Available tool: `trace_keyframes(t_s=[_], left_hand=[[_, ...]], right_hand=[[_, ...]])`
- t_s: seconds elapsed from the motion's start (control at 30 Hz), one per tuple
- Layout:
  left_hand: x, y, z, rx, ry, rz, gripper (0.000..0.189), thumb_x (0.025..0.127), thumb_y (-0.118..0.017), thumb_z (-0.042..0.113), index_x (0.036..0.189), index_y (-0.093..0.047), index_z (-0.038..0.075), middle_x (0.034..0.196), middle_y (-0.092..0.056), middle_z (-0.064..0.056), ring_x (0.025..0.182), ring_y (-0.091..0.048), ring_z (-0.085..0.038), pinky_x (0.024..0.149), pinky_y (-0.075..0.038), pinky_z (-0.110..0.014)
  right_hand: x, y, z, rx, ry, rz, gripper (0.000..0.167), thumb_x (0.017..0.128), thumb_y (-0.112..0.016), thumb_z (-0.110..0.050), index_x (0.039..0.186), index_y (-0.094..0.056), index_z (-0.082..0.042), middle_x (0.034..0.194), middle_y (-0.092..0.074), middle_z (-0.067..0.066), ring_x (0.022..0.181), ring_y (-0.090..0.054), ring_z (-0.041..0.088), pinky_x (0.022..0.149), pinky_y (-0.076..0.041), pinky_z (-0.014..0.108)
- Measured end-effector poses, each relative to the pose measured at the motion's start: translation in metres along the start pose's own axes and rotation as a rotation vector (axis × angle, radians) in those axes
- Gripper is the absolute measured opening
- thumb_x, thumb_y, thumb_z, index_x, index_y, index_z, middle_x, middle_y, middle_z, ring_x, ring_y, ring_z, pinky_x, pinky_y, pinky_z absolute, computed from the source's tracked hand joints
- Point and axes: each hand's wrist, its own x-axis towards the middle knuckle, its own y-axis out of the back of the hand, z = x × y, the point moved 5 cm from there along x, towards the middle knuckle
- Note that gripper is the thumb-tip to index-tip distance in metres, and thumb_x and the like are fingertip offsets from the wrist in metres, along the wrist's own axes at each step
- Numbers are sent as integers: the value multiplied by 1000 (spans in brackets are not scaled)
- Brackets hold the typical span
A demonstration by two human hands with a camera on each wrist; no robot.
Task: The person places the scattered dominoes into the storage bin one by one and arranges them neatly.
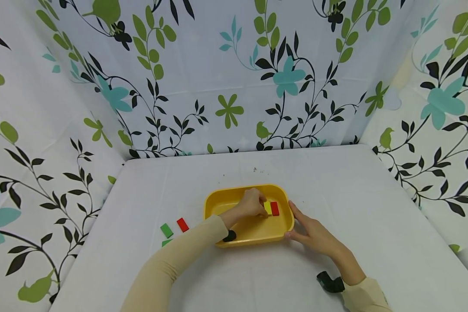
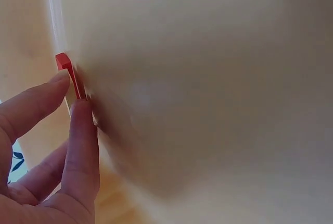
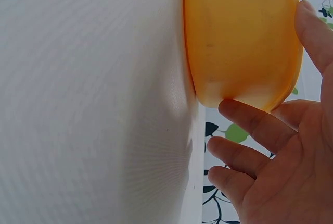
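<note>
My left hand [image 1: 253, 203] reaches into a yellow tray [image 1: 249, 234], fingertips close to its floor. Thumb and fingers pinch a small yellow block [image 1: 268, 208], largely hidden by them in the left wrist view. Right beside it stands a red block [image 1: 274, 208], whose end [image 2: 63, 61] shows past the thumb in the left wrist view. My right hand [image 1: 312, 234] rests against the tray's right end, with thumb and fingers spread around the corner. In the right wrist view its fairly straight fingers [image 3: 255, 122] touch the outer wall of the tray [image 3: 242, 41].
On the white table [image 1: 253, 277], left of the tray, lie a red block [image 1: 182, 224] and a green block [image 1: 166, 230]. Another green block [image 1: 166, 242] is partly covered by the left sleeve. A patterned cloth [image 1: 234, 78] hangs behind the table.
</note>
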Motion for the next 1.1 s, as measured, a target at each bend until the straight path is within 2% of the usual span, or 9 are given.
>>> trace_keyframes(t_s=[0.07, 0.2, 0.33, 0.53, 0.67, 0.9, 1.0, 1.1], left_hand=[[1, 0, -1, 16, 9, 1, 22, 69, -87, 7, 80, -73, -5, 60, -62, -4, 49, -46, -5, 52, -36, -15], [2, 1, -3, 48, 33, 0, 37, 67, -89, 10, 98, -75, -4, 70, -70, -7, 57, -54, -5, 64, -47, -18], [3, 1, -5, 42, 61, -7, 47, 67, -89, 11, 107, -73, -5, 76, -73, -8, 64, -59, -7, 73, -53, -22], [3, 2, -5, 0, 77, -19, 47, 66, -89, 8, 108, -72, -6, 72, -71, -8, 61, -58, -8, 68, -52, -20], [3, 0, -5, -12, 81, -32, 45, 66, -89, 8, 106, -72, -6, 65, -66, -3, 59, -54, -6, 62, -47, -16], [3, -2, -2, -7, 54, -40, 25, 68, -87, 5, 85, -72, -5, 53, -51, 3, 50, -46, -6, 50, -35, -16], [3, -3, -1, -7, 60, -46, 31, 69, -86, 5, 94, -73, -6, 55, -55, 3, 52, -49, -5, 54, -40, -15], [3, -3, -2, 1, 64, -48, 41, 69, -87, 6, 104, -72, -6, 58, -62, -1, 54, -53, -5, 64, -49, -18]], right_hand=[[0, 0, 0, -1, 3, 0, 92, 89, -65, -46, 158, -14, -13, 156, -33, 18, 140, -36, 42, 107, -36, 58], [0, 1, 0, -3, 9, 3, 92, 89, -66, -46, 158, -14, -12, 156, -32, 17, 140, -37, 41, 107, -36, 57], [1, 1, 0, -4, 11, 8, 92, 89, -66, -45, 158, -14, -12, 156, -32, 18, 140, -37, 42, 106, -36, 58], [2, 1, 1, -2, -5, 2, 93, 89, -67, -46, 158, -13, -15, 157, -32, 16, 141, -36, 41, 107, -36, 58], [2, 1, 2, 2, -12, -2, 94, 88, -67, -46, 158, -12, -15, 157, -32, 16, 141, -36, 41, 107, -36, 59], [2, -1, 4, -3, -22, -1, 95, 88, -67, -48, 158, -12, -17, 157, -33, 14, 141, -36, 39, 108, -35, 58], [2, -1, 3, -1, -21, -1, 95, 88, -67, -48, 158, -12, -17, 157, -32, 14, 141, -36, 39, 108, -35, 58], [2, -1, 3, 3, -21, -3, 95, 88, -67, -48, 158, -12, -17, 157, -33, 14, 142, -36, 39, 108, -35, 58]])
